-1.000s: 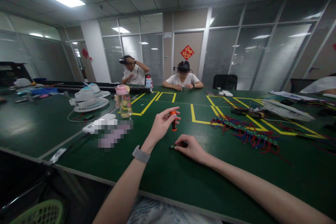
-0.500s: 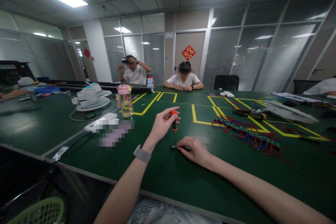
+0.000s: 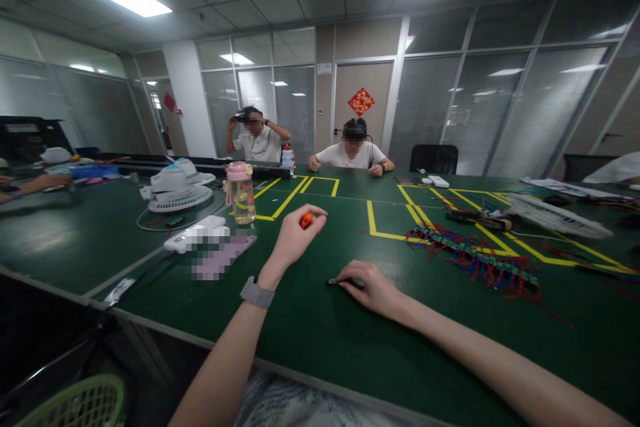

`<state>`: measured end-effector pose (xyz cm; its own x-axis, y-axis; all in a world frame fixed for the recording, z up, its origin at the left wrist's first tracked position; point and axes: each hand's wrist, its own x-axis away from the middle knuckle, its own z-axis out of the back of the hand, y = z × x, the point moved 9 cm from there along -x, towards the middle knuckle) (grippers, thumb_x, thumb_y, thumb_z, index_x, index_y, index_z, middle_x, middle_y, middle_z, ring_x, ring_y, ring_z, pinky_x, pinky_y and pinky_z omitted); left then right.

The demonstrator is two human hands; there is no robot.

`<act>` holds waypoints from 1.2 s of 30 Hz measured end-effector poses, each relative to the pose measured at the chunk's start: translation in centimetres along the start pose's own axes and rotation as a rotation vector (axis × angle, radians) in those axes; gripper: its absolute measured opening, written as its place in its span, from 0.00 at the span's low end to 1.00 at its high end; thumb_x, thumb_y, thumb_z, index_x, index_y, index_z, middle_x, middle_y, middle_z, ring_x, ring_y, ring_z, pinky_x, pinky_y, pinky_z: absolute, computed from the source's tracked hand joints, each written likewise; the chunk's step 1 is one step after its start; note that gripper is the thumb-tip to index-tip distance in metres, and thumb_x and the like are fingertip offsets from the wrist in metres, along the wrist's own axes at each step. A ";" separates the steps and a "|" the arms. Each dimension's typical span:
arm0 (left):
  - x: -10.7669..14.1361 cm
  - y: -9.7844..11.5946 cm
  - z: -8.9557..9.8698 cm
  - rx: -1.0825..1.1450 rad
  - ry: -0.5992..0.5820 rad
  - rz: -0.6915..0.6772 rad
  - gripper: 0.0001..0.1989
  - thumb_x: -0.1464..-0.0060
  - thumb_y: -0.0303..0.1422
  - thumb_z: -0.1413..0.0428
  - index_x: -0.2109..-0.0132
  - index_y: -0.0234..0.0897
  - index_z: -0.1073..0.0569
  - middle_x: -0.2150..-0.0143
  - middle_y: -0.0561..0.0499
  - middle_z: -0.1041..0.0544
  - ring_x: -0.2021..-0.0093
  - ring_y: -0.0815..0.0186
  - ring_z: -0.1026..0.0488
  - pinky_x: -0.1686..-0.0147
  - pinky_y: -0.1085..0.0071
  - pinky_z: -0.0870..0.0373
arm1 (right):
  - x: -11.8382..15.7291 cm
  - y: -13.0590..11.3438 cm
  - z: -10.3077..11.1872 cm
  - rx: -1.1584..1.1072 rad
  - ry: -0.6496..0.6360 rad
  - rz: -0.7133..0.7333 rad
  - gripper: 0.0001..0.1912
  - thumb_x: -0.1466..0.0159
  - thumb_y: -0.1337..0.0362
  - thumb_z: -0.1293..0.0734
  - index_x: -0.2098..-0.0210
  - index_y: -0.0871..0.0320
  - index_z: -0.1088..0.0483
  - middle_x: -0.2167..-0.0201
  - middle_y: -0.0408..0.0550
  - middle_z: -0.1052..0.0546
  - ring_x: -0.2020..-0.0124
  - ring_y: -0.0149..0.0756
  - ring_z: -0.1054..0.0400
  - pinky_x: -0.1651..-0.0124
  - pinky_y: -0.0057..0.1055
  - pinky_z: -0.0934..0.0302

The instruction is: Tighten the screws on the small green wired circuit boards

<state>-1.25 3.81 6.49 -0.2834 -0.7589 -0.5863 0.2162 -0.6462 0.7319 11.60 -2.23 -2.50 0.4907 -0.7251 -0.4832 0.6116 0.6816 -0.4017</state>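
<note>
My left hand [image 3: 297, 233] is closed around a screwdriver [image 3: 307, 220]; only its orange handle end shows, and the shaft is hidden. It is held above the green table, to the left of my right hand [image 3: 367, 285]. My right hand rests on the table, thumb and fingertips pinching the end of a small green circuit board [image 3: 331, 281]. Part of that board is covered by the fingers. A grey-banded watch [image 3: 257, 293] is on my left wrist.
Right of my hands lies a row of wired circuit boards [image 3: 475, 253]. To the left are a phone [image 3: 225, 257], a white power strip [image 3: 197, 235], a pink-lidded bottle [image 3: 241, 193] and white fans [image 3: 180, 190]. Two people sit across the table [image 3: 280, 340].
My left hand has lifted the screwdriver off the circuit board and moved left, tilting it so the handle end faces me. My right hand stays at the board.
</note>
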 end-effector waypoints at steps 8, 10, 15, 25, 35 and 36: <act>5.5 -4.0 -6.2 -0.558 -0.603 0.084 0.16 0.58 0.40 0.41 0.60 0.41 0.25 0.60 0.51 0.26 0.60 0.62 0.29 0.66 0.73 0.36 | -1.0 0.2 -0.4 0.000 -0.008 -0.031 0.06 0.43 0.74 0.36 0.70 0.60 0.27 0.70 0.47 0.25 0.68 0.33 0.31 0.64 0.27 0.38; 5.8 -4.4 -6.6 -0.629 -0.593 0.088 0.12 0.54 0.38 0.44 0.61 0.40 0.25 0.61 0.51 0.26 0.62 0.63 0.28 0.68 0.73 0.37 | -1.1 0.5 -0.5 0.001 -0.018 -0.071 0.06 0.45 0.75 0.36 0.72 0.60 0.28 0.72 0.46 0.25 0.70 0.32 0.31 0.65 0.26 0.39; 5.7 -4.5 -7.2 -0.670 -0.566 0.047 0.10 0.51 0.37 0.46 0.62 0.41 0.25 0.62 0.51 0.25 0.62 0.63 0.28 0.67 0.73 0.37 | -1.1 1.3 -0.5 -0.007 -0.049 -0.128 0.06 0.45 0.74 0.36 0.73 0.61 0.28 0.73 0.45 0.25 0.71 0.31 0.32 0.67 0.25 0.40; 5.6 -4.3 -7.0 -0.685 -0.556 0.010 0.09 0.52 0.37 0.46 0.63 0.42 0.25 0.62 0.52 0.25 0.62 0.64 0.28 0.68 0.73 0.38 | -1.6 0.6 2.4 -0.068 0.070 -0.120 0.05 0.44 0.70 0.36 0.73 0.61 0.28 0.71 0.48 0.24 0.67 0.35 0.31 0.62 0.30 0.39; 5.7 -4.3 -7.1 -0.724 -0.575 0.010 0.10 0.52 0.37 0.46 0.63 0.41 0.25 0.62 0.51 0.26 0.61 0.63 0.28 0.69 0.73 0.38 | -0.4 4.2 -0.7 -0.614 0.096 -0.526 0.13 0.49 0.57 0.29 0.74 0.64 0.27 0.77 0.48 0.23 0.79 0.28 0.35 0.76 0.25 0.42; 5.7 -4.2 -7.1 -0.725 -0.577 0.006 0.10 0.52 0.37 0.46 0.63 0.41 0.25 0.62 0.51 0.26 0.61 0.63 0.28 0.69 0.73 0.38 | -0.4 4.2 -0.8 -0.624 0.098 -0.527 0.14 0.49 0.57 0.29 0.74 0.64 0.27 0.76 0.48 0.23 0.78 0.28 0.34 0.75 0.25 0.42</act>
<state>2.86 1.69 -2.39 -0.6595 -0.7307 -0.1766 0.6959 -0.6823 0.2241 13.49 1.00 -4.66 0.1617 -0.9730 -0.1646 0.2754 0.2047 -0.9393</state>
